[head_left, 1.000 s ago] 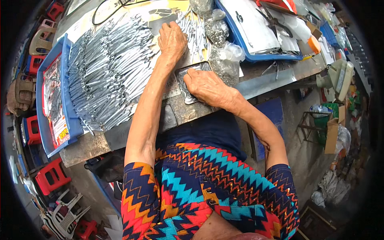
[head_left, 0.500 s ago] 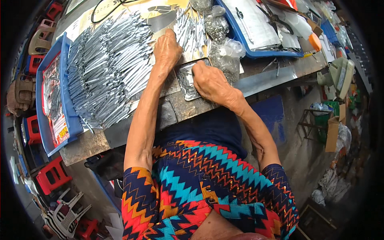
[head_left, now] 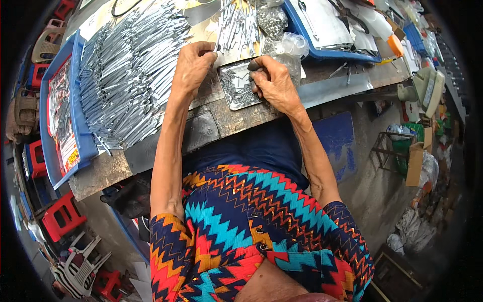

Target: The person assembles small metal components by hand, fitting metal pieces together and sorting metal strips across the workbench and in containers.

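My left hand (head_left: 191,69) is closed in a pinch at the near end of a small pile of thin metal strips (head_left: 239,27); what sits between its fingertips is too small to make out. My right hand (head_left: 277,86) bends over a shallow metal tray (head_left: 245,105) holding many small grey pins (head_left: 232,83). Its thumb and fingers are pressed together above the tray's right side, and they hide whatever they grip. Left of my left hand spreads a large heap of long silvery metal strips (head_left: 136,70).
A blue tray (head_left: 86,143) stands at the table's left edge. Clear plastic bags of small metal parts (head_left: 272,22) lie beyond my right hand. Farther right is a blue tray (head_left: 322,54) with papers and pliers (head_left: 354,17). The wooden table edge (head_left: 241,121) runs close to my body.
My left hand has drawn back slightly left and nearer me. My right hand has lifted and turned, uncovering more of the pin tray. The whole view has shifted a little.
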`<state>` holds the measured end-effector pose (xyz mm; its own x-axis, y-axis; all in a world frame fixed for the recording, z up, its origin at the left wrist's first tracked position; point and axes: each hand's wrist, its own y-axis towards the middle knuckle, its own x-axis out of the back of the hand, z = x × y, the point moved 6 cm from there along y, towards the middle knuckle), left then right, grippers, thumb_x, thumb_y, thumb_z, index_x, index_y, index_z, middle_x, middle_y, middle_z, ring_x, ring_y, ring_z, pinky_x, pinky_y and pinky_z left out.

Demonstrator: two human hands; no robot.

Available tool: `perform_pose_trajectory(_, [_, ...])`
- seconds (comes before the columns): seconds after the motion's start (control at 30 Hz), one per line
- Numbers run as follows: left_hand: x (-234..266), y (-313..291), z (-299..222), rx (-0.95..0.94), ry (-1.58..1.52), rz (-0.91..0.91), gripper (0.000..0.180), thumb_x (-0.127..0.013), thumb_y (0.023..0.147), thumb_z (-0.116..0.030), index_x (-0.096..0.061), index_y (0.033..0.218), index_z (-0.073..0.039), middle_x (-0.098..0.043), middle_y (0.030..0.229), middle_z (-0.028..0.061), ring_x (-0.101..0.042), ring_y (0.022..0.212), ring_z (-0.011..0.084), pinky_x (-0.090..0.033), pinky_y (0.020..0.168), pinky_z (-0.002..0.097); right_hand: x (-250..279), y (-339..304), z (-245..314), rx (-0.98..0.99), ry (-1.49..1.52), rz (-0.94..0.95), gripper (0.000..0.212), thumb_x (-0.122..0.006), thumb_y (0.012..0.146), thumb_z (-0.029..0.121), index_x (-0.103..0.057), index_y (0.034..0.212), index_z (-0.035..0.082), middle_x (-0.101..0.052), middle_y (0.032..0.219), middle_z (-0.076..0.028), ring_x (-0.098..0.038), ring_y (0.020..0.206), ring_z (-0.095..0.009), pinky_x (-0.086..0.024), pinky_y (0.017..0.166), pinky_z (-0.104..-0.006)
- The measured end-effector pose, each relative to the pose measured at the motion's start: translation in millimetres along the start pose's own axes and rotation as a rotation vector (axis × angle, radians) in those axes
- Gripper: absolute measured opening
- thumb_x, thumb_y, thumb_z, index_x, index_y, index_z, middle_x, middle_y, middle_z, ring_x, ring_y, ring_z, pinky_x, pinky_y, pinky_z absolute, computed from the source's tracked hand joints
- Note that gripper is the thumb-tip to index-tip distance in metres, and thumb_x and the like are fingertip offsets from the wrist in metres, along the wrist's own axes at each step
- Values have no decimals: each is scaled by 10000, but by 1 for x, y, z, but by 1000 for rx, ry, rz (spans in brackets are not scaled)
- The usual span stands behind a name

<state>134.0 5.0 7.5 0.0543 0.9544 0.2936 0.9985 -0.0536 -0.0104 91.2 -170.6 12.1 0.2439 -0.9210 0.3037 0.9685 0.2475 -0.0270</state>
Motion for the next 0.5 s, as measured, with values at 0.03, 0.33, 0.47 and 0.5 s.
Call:
perform_pose_trajectory(0.03, [-1, -8, -1, 69, -148, 32, 283, -542, 734, -88, -611, 949, 81, -572, 721, 39, -448, 567, 88, -359, 520, 217, -1, 0, 0, -1, -1, 2, 169, -489, 804, 29, -502, 941, -69, -545, 651, -67, -528, 547, -82, -438, 487, -239])
perform_pose_trajectory(0.33, [-9, -50, -1, 50, -376, 32, 240, -577, 823, -193, -584, 909, 31, -533, 723, 2, -428, 636, 72, -348, 588, 211, 1, 0, -2, -2, 289, -20, 202, -543, 809, -12, -525, 1000, -76, -577, 690, -61, -561, 594, -75, -443, 505, -181])
perform_pose_trajectory(0.47, [-11, -62, -13, 29, -248, 52, 190, -560, 835, -149, -564, 901, 29, -542, 719, 16, -457, 623, 83, -370, 585, 204, 0, -1, -3, -10, 350, -46, 213, -561, 795, -10, -536, 995, -80, -599, 718, -72, -575, 613, -83, -452, 542, -185])
perform_pose_trajectory(0.5, [-12, -64, -12, 30, -249, 51, 190, -560, 835, -149, -564, 901, 29, -542, 719, 16, -457, 623, 83, -370, 585, 204, -1, -1, -4, -14, 384, -52, 211, -566, 792, -9, -542, 989, -83, -604, 726, -75, -576, 613, -86, -453, 552, -186])
